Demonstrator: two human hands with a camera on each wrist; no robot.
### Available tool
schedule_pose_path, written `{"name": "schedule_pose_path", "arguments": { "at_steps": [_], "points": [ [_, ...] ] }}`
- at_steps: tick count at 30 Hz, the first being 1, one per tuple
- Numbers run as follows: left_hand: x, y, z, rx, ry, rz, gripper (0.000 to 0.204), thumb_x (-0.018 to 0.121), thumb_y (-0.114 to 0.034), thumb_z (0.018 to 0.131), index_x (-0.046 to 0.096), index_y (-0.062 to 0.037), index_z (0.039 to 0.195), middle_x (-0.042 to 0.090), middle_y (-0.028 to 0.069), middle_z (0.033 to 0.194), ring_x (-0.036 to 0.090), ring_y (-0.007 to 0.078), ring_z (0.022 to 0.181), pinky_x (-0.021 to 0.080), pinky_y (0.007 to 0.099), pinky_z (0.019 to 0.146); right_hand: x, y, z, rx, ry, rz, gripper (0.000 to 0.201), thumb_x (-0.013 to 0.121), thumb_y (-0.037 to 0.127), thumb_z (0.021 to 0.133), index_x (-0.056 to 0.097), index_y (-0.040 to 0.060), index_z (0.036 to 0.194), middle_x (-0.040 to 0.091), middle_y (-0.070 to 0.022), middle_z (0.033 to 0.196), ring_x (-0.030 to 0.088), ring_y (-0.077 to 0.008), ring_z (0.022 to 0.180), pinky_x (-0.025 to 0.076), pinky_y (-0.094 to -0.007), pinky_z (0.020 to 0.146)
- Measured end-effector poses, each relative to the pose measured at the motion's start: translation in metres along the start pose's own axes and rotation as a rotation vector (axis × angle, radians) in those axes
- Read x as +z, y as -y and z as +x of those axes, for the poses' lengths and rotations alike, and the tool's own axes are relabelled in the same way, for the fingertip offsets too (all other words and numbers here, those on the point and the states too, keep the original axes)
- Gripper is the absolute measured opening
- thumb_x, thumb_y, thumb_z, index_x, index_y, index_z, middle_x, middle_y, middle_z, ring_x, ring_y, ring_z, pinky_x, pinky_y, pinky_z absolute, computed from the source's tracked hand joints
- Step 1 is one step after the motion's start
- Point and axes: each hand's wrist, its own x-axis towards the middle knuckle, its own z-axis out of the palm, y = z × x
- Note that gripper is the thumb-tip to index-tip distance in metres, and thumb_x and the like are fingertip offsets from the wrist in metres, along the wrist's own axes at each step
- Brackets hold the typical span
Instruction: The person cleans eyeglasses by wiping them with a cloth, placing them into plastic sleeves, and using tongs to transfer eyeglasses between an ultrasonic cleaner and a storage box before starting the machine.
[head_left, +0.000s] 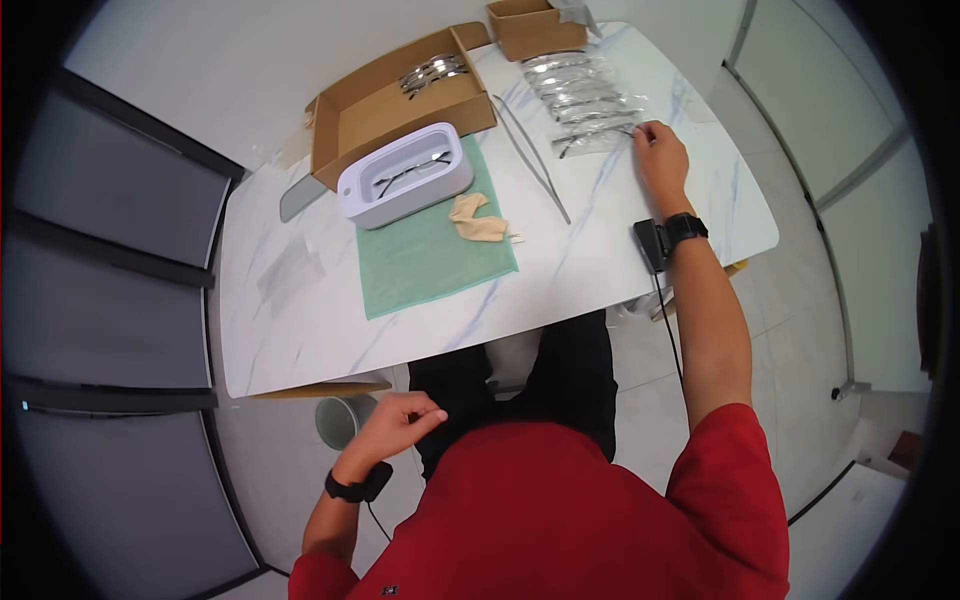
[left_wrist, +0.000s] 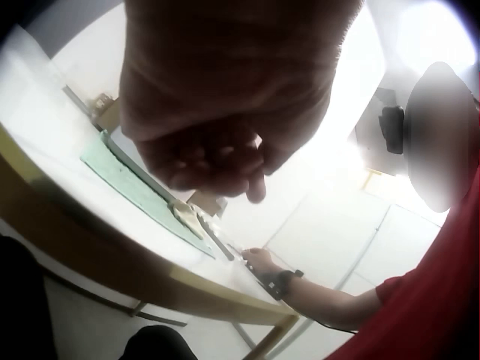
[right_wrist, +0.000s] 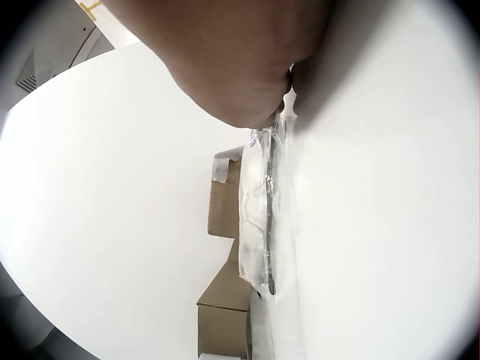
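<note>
right hand (head_left: 662, 160) pinching, left hand (head_left: 395, 424) loosely curled

Right hand (right_wrist: 232, 60) is up top, kinda shadowy, fingers (right_wrist: 276, 118) pinching the end of a clear plastic bag (right_wrist: 255, 202). There's a dark, skinny glasses frame (right_wrist: 270, 217) inside. Bag's lying on the white tabletop (right_wrist: 375, 225), and two brown cardboard boxes (right_wrist: 223, 319) show up past it, one with grayish plastic (right_wrist: 222, 168) on it.

Honestly can't read any words, brands or numbers here. There's a little dark logo (head_left: 389, 590) on the red shirt (head_left: 540, 500), way too small to make out, and a tiny blue mark (right_wrist: 253, 140) on the clear plastic sleeve (right_wrist: 255, 214), too blurry to tell if it's lettering.
</note>
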Motion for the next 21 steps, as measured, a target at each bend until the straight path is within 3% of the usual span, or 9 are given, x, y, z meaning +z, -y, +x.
{"name": "schedule_pose_path", "arguments": {
  "at_steps": [2,4,5,9,11,12,14,18,21],
  "points": [
    [0.015,0.012,0.002,0.017,0.084,0.133,0.019,0.068,-0.017,0.095,0.071,-0.0025,0.084,0.061,0.0056,0.072,0.056,0.0164,0.059,0.045,0.0308,0.057,-0.003,0.003,-0.001,0.01,0.003,0.001,0.02,0.067,0.028,0.091,0.074,0.0097,0.097,0.073,-0.0133,0.094,0.07,-0.0355,0.086,0.054,-0.0447,0.076],
    [0.024,0.028,0.004,0.106,0.033,0.373,0.012,0.071,-0.017,0.09,0.073,-0.005,0.088,0.062,0.0082,0.076,0.061,0.0262,0.063,0.049,0.0362,0.059,-0.005,0.004,-0.003,0.016,0.013,0.002,0.02,0.068,0.028,0.091,0.074,0.0095,0.098,0.073,-0.0132,0.094,0.07,-0.0352,0.086,0.054,-0.0443,0.076],
    [0.025,0.032,0.005,0.083,0.061,0.422,0.013,0.073,-0.017,0.087,0.072,-0.0045,0.092,0.063,0.0086,0.08,0.064,0.0298,0.074,0.051,0.0396,0.064,-0.006,0.004,-0.002,0.027,0.029,-0.017,0.02,0.068,0.028,0.091,0.074,0.0094,0.098,0.073,-0.0133,0.094,0.07,-0.0349,0.086,0.054,-0.044,0.076],
    [0.031,0.05,0.016,0.123,0.008,0.443,0.02,0.073,-0.017,0.088,0.072,-0.0027,0.101,0.065,0.0109,0.09,0.065,0.0312,0.09,0.052,0.0406,0.075,-0.005,0.006,-0.003,0.008,0.029,-0.028,0.021,0.067,0.028,0.091,0.074,0.0087,0.099,0.074,-0.0133,0.091,0.07,-0.0346,0.086,0.054,-0.0437,0.077],
    [0.036,0.057,0.02,0.181,-0.051,0.513,0.037,0.073,-0.018,0.087,0.067,-0.002,0.121,0.065,0.0153,0.114,0.059,0.0355,0.113,0.051,0.0422,0.093,-0.006,0.005,-0.003,0.009,0.036,-0.024,0.022,0.067,0.028,0.091,0.074,0.0085,0.098,0.074,-0.0133,0.091,0.071,-0.0345,0.086,0.055,-0.0437,0.077],
    [0.039,0.064,0.022,0.182,-0.053,0.512,0.037,0.073,-0.018,0.087,0.067,-0.002,0.121,0.065,0.0153,0.114,0.059,0.0355,0.113,0.051,0.0422,0.093,-0.006,0.006,-0.004,0.012,0.044,-0.02,0.022,0.067,0.028,0.091,0.074,0.0084,0.098,0.074,-0.0133,0.09,0.071,-0.0344,0.086,0.055,-0.0437,0.077],
    [0.044,0.085,0.028,0.18,-0.076,0.616,0.059,0.074,-0.02,0.086,0.056,-0.0041,0.14,0.054,0.0197,0.139,0.048,0.0401,0.132,0.043,0.0436,0.108,-0.007,0.006,-0.004,0.01,0.04,-0.017,0.022,0.068,0.028,0.091,0.074,0.0083,0.098,0.074,-0.0133,0.091,0.071,-0.0344,0.086,0.055,-0.0435,0.077],
    [0.053,0.153,0.041,0.104,-0.024,0.584,0.072,0.073,-0.032,0.087,0.047,-0.0057,0.148,0.044,0.0202,0.152,0.039,0.0419,0.141,0.033,0.0478,0.117,-0.007,0.006,-0.003,-0.006,0.034,-0.013,0.024,0.067,0.03,0.091,0.074,0.0082,0.098,0.074,-0.0134,0.093,0.071,-0.0353,0.087,0.055,-0.0433,0.077],
    [0.05,0.18,0.05,-0.042,0.008,0.673,0.079,0.068,-0.051,0.088,0.045,-0.0091,0.152,0.038,0.0231,0.157,0.029,0.0431,0.147,0.026,0.0554,0.12,-0.008,0.006,-0.004,-0.014,0.023,-0.046,0.026,0.066,0.032,0.092,0.074,0.0085,0.099,0.074,-0.014,0.093,0.071,-0.0366,0.089,0.055,-0.0441,0.078]
  ]
}}
